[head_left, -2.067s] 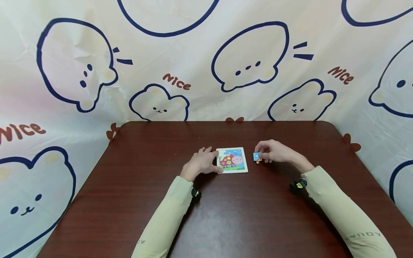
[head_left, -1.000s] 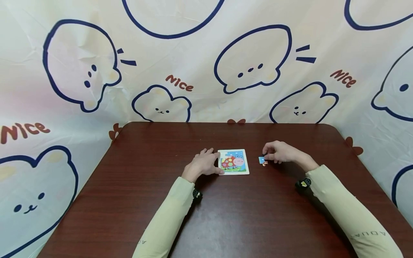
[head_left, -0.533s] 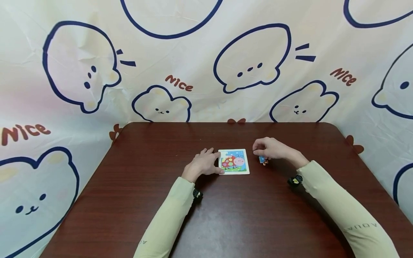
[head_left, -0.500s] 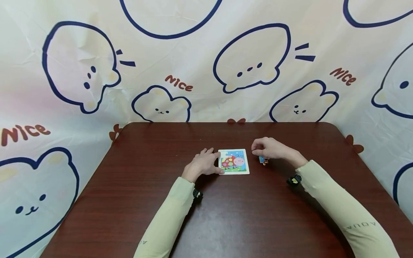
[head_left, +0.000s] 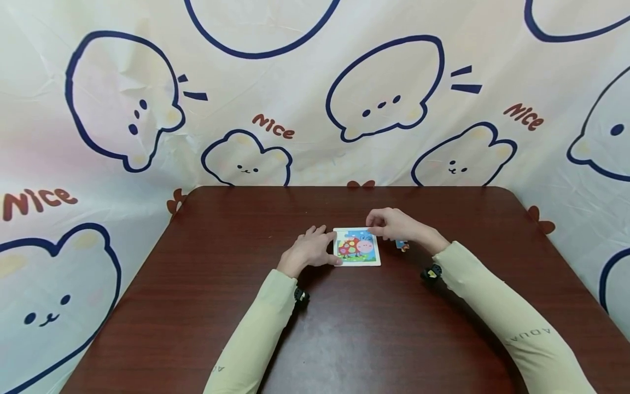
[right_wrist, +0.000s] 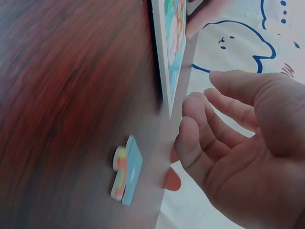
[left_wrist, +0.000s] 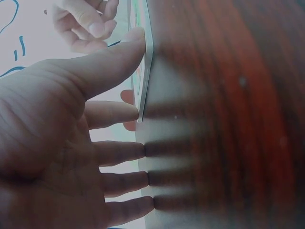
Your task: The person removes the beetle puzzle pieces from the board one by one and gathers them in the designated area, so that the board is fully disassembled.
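Note:
A jigsaw puzzle (head_left: 358, 249) in a white frame, showing a red spotted ladybug, lies on the table. My left hand (head_left: 310, 249) is at its left side, fingers spread and fairly straight. In the left wrist view the thumb (left_wrist: 126, 50) rests on the frame's edge and the index finger (left_wrist: 114, 113) touches a corner. Over the puzzle's upper right corner hovers my right hand (head_left: 396, 225), fingers loosely bent. Nothing shows between its thumb (right_wrist: 233, 83) and fingers in the right wrist view. Below it lie a blue puzzle piece (right_wrist: 135, 169) and an orange-patterned one (right_wrist: 119, 174), side by side.
The dark brown wooden table (head_left: 315, 328) extends to a rounded far edge. Behind and beside it hangs a pale cloth (head_left: 305, 98) with cartoon animals and "Nice" lettering. Each wrist carries a small black camera (head_left: 432, 272).
My right hand has left the loose pieces and moved left to the puzzle's upper right corner. The left hand stays at the frame, and the loose pieces lie where they were.

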`<state>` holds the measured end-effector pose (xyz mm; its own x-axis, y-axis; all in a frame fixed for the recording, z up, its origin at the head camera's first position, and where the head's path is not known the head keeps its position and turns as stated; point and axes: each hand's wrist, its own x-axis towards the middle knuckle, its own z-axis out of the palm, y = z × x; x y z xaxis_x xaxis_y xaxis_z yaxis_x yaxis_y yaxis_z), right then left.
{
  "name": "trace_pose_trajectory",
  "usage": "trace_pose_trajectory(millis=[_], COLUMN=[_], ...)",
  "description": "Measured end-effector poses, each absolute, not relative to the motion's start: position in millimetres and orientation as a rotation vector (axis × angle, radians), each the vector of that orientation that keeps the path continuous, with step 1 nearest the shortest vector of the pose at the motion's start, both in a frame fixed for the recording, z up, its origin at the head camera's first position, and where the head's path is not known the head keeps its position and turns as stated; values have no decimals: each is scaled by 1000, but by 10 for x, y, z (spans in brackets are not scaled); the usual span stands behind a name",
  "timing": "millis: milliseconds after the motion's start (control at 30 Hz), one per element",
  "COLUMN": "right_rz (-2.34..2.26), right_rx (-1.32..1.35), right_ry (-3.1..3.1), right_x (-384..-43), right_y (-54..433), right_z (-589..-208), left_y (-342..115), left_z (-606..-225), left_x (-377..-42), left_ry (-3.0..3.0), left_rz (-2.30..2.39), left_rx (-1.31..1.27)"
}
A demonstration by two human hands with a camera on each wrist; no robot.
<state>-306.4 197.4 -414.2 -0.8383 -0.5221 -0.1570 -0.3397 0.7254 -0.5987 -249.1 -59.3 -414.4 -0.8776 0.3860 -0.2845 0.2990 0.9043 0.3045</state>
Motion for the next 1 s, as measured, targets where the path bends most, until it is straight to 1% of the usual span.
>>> trace_pose_trajectory(millis=[633,1000], right_rz=[-734,-660], right_rx=[-757,-730], right_ry=[2684,2657], right_x=[-3113,-3075], right_y=[1685,1643], right_z=[-4207,-4245], left_y=[-593,-585], left_z=[-4132,-4142], left_x=[-2506,-2501], left_ry=[2723,2720], left_rz=[362,349], left_rx=[499,511])
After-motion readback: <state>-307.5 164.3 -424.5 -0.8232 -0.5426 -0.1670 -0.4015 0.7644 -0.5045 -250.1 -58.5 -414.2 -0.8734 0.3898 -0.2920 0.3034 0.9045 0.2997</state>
